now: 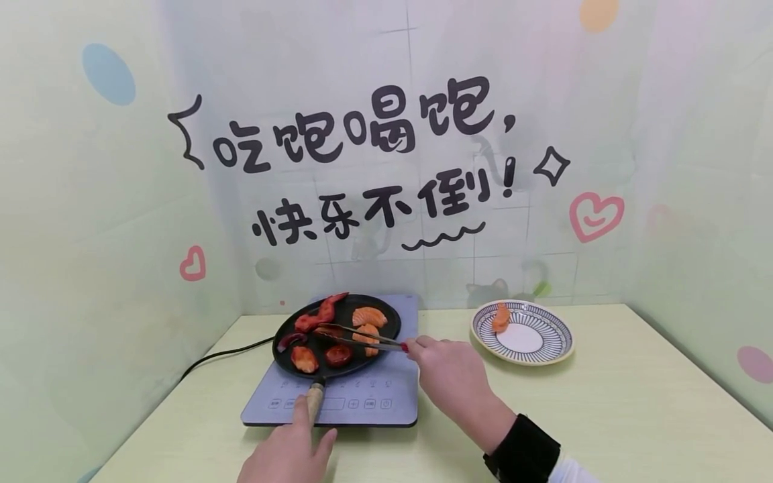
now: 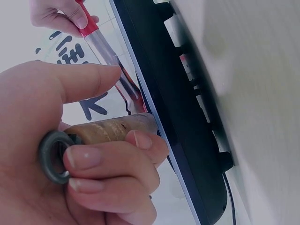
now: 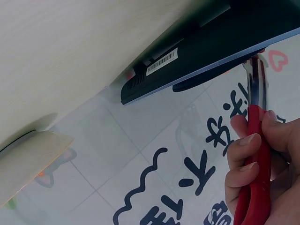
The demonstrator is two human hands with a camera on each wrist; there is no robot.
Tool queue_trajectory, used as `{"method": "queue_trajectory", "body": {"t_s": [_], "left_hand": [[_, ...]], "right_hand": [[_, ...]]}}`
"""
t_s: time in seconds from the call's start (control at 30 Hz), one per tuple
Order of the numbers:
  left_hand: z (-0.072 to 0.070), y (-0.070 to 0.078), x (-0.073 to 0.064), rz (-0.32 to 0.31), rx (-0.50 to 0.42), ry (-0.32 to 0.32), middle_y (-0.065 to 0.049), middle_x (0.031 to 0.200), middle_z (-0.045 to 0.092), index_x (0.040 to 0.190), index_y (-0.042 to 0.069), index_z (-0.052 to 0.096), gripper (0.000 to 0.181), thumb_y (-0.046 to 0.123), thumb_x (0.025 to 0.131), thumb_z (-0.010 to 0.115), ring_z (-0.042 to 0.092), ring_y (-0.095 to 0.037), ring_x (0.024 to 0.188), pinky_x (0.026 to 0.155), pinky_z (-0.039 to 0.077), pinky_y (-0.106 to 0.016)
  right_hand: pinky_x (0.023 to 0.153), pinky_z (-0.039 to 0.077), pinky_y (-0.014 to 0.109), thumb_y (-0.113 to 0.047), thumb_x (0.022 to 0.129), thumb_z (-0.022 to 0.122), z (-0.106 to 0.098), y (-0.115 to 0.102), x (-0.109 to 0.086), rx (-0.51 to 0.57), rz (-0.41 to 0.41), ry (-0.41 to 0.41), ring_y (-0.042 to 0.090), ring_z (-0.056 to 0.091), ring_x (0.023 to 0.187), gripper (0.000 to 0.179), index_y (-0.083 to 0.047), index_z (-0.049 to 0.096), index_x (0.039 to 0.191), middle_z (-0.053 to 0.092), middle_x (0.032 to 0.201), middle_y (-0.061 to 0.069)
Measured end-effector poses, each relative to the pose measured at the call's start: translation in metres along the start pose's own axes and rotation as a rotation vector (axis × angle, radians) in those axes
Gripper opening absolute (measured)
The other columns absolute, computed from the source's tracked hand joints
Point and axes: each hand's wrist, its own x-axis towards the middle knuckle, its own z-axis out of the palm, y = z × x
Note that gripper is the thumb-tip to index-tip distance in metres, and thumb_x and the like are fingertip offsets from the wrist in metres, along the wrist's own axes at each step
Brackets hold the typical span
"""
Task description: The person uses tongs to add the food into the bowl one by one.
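My left hand [image 1: 290, 451] grips the wooden handle [image 2: 110, 130] of a round black frying pan [image 1: 386, 315], its fingers curled round the wood near the metal ring at its end. With my right hand [image 1: 455, 376] I hold metal tongs [image 1: 371, 343] by their red grips [image 3: 257, 164]. The tongs reach over the pan, their tips at a brownish piece of food [image 1: 328, 331]; I cannot tell whether they pinch it. Around it in the pan lie a red wing-like piece [image 1: 320, 314], two orange salmon-like slices [image 1: 369, 316], a purplish curled piece [image 1: 291, 341] and browned pieces [image 1: 304, 359].
Under the pan is a flat induction cooker [image 1: 398, 396] with a black cord [image 1: 226, 351] running left. To the right stands a patterned plate [image 1: 558, 339] with an orange piece [image 1: 500, 318] on it. A printed wall cloth hangs behind the pale table [image 1: 604, 416].
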Motion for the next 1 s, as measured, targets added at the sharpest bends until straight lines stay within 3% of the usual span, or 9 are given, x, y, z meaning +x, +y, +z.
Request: {"method": "queue_trajectory", "body": {"t_s": [0.3,0.47,0.6,0.8,1.0], "left_hand": [[0.001,0.001,0.0,-0.002,0.008,-0.002,-0.026,0.11,0.075,0.158,-0.01,0.036,0.092,0.05,0.098,0.072,0.075,-0.039,0.093,0.074,0.06,-0.055],[0.001,0.001,0.001,-0.006,0.014,-0.006,-0.026,0.11,0.075,0.157,-0.01,0.036,0.091,0.05,0.098,0.072,0.075,-0.038,0.092,0.074,0.06,-0.054],[0.001,0.0,0.001,-0.004,0.011,-0.001,-0.025,0.11,0.075,0.157,-0.01,0.037,0.09,0.05,0.099,0.071,0.076,-0.039,0.094,0.075,0.06,-0.055],[0.003,-0.001,0.001,0.001,0.005,0.003,-0.025,0.111,0.075,0.157,-0.011,0.037,0.089,0.048,0.1,0.07,0.076,-0.038,0.094,0.074,0.06,-0.055],[0.003,-0.002,0.001,0.012,-0.006,0.02,-0.025,0.111,0.076,0.157,-0.01,0.037,0.089,0.049,0.1,0.071,0.076,-0.039,0.094,0.073,0.06,-0.055]], "right_hand": [[0.044,0.033,0.023,-0.029,0.096,0.079,-0.002,0.003,0.0,-0.005,0.039,-0.071,0.011,0.057,0.053,0.021,-0.018,0.082,0.113,0.076,0.088,-0.008],[0.044,0.032,0.024,-0.032,0.098,0.078,-0.016,0.004,0.008,0.096,0.106,-0.149,0.009,0.053,0.053,0.018,-0.018,0.082,0.109,0.073,0.081,-0.009],[0.045,0.035,0.025,-0.031,0.101,0.074,-0.037,0.011,0.016,0.239,0.207,-0.201,0.01,0.053,0.056,0.016,-0.02,0.082,0.108,0.071,0.079,-0.009],[0.047,0.038,0.027,-0.028,0.105,0.068,-0.078,0.044,0.025,0.387,0.349,-0.215,0.013,0.045,0.055,0.022,-0.021,0.08,0.122,0.073,0.086,-0.001],[0.051,0.033,0.031,-0.033,0.105,0.067,-0.12,0.093,0.022,0.362,0.456,-0.22,0.02,0.045,0.061,0.033,-0.019,0.076,0.134,0.065,0.08,0.005]]}}
